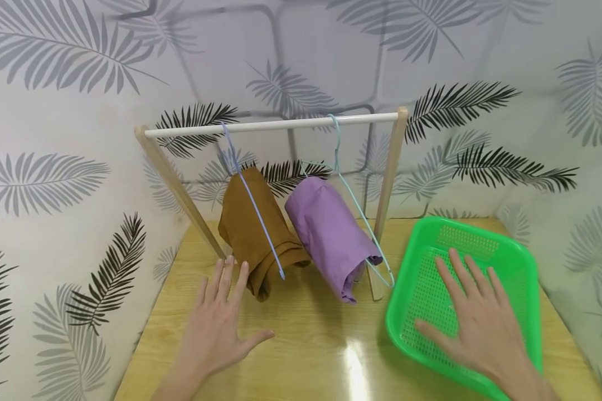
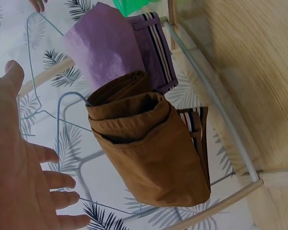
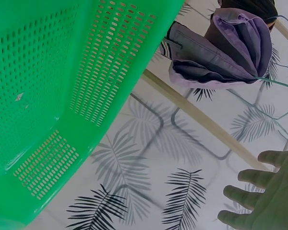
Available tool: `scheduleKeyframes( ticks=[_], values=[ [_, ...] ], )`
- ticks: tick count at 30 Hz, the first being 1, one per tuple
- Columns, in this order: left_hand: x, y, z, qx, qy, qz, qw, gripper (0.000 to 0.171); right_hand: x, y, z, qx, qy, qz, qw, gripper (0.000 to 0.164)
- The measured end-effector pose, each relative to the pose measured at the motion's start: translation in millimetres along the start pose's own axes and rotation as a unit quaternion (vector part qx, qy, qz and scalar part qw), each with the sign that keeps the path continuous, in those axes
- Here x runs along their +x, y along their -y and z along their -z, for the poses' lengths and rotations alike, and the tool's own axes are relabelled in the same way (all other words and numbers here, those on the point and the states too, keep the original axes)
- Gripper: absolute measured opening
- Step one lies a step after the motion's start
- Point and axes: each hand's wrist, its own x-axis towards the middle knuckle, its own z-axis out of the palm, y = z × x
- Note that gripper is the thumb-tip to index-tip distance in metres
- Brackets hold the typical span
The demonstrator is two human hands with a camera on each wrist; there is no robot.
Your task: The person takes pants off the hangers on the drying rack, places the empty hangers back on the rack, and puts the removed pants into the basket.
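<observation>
Both hands are held out with fingers spread and nothing in them. My left hand (image 1: pixel 215 323) is in front of the brown folded trousers (image 1: pixel 256 223), which hang on a blue hanger (image 1: pixel 261 217). In the left wrist view the trousers (image 2: pixel 144 148) show a striped waistband. To their right, a purple folded pair of trousers (image 1: pixel 328 234) hangs on a light green hanger (image 1: pixel 361 211). My right hand (image 1: pixel 481 323) is over the green plastic basket (image 1: pixel 529 295), overlapping its inside in the head view.
A small rack has a white rail (image 1: pixel 291 123) and wooden posts (image 1: pixel 390 172); it stands on a wooden table (image 1: pixel 291 356). Leaf-patterned wall covering (image 1: pixel 70 223) rises behind and at both sides. In the right wrist view, the basket's perforated wall (image 3: pixel 115 52) shows close up.
</observation>
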Motion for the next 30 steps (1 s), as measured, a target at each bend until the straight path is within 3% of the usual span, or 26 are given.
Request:
scheduleKeyframes(
  ticks=[8,14,22,30],
  values=[
    [15.6,25.6,6.8,0.005,0.004,0.004,1.0,0.117,25.5,0.1,-4.7,0.038,-0.002,-0.01,0.999,0.096],
    [26.9,43.8,12.2,0.002,0.005,-0.001,1.0,0.115,37.9,2.2,-6.3,0.035,-0.01,-0.007,0.999,0.095],
    [39.7,66.5,21.2,-0.01,-0.018,0.0,0.9998,0.109,61.5,4.6,-5.2,0.007,-0.065,0.027,0.997,0.101],
    [52.4,89.4,24.8,0.018,-0.043,0.003,0.9989,0.104,85.4,4.6,-3.2,-0.024,-0.105,0.06,0.992,0.095]
  ],
)
